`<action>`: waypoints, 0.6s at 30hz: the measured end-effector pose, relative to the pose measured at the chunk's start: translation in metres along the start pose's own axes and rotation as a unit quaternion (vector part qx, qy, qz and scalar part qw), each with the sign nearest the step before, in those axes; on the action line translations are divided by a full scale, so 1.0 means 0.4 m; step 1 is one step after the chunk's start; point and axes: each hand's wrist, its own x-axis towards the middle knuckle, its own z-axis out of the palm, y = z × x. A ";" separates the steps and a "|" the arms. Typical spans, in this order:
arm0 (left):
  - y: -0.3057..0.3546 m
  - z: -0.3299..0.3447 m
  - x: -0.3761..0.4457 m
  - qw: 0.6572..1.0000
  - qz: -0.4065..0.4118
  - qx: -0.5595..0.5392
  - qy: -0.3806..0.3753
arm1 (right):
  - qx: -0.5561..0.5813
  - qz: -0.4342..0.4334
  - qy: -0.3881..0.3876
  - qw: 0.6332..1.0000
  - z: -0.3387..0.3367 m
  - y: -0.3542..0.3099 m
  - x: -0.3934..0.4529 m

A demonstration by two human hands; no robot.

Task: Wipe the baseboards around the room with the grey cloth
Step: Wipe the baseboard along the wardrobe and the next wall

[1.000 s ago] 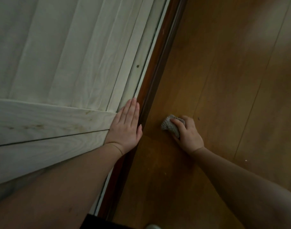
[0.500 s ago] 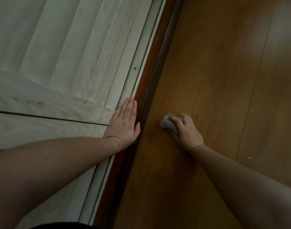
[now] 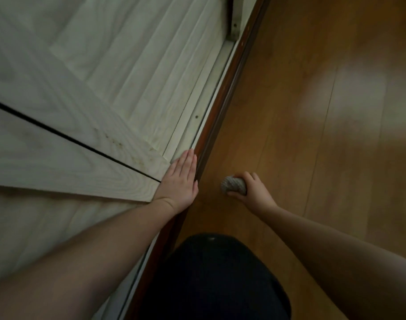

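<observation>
A dark reddish-brown baseboard strip (image 3: 229, 88) runs diagonally from upper right to lower middle, between the pale wood-grain panels and the floor. My left hand (image 3: 180, 180) lies flat with fingers together against the white panel edge, right beside the strip. My right hand (image 3: 251, 189) is closed around a bunched grey cloth (image 3: 233, 185), which rests on the floor a short way to the right of the baseboard and apart from it.
Pale wood-grain doors or panels (image 3: 93, 100) fill the left side, with a dark gap between two of them. An orange-brown plank floor (image 3: 312, 112) covers the right. My dark-clothed knee (image 3: 213, 278) shows at the bottom centre.
The view has pulled back and tilted, so my knee now shows. My right hand has turned on the cloth, now gripping it from the right side. My left hand stays flat on the panel.
</observation>
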 end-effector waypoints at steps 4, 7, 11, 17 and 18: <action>-0.011 0.005 -0.006 1.000 -0.003 0.005 -0.006 | 0.033 0.026 0.029 0.999 0.019 -0.021 0.035; -0.010 0.013 0.000 1.000 -0.005 0.009 -0.011 | 0.077 0.025 0.067 0.994 0.056 -0.006 0.072; -0.007 0.005 0.002 1.000 -0.003 0.020 -0.016 | 0.130 0.002 0.087 0.988 0.088 -0.001 0.097; -0.004 -0.004 0.005 1.000 0.008 0.004 0.007 | 0.203 -0.046 0.068 0.976 0.161 -0.045 0.116; -0.001 -0.003 0.007 1.000 0.009 0.001 0.013 | 0.205 -0.045 0.064 0.976 0.174 -0.050 0.120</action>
